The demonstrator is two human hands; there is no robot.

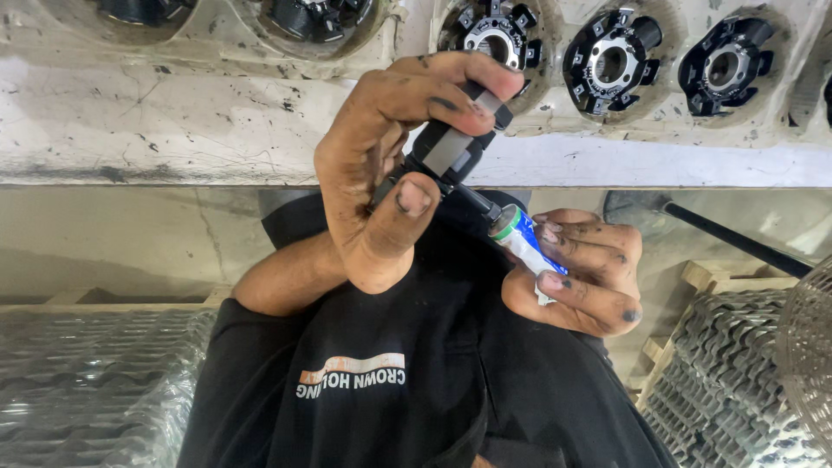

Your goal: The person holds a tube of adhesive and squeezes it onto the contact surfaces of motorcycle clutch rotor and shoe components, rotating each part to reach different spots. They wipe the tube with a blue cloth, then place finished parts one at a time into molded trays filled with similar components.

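Observation:
My left hand (381, 165) grips a small black and grey part (451, 147), with fingers curled over it and the thumb pressed underneath. A thin black pin sticks out of the part toward the lower right. My right hand (585, 273) pinches a small blue and white tube (530, 251) with a green collar. The tube's tip meets the end of the pin. Both hands are smudged with black grime and are held in front of my black shirt (390, 381).
A dirty white bench (173, 121) runs across the top, with several round recesses holding black ring-shaped parts (614, 59). Stacks of ribbed metal pieces lie at the lower left (87, 381) and on wooden pallets at the lower right (728, 373). A black rod (737, 243) slants at the right.

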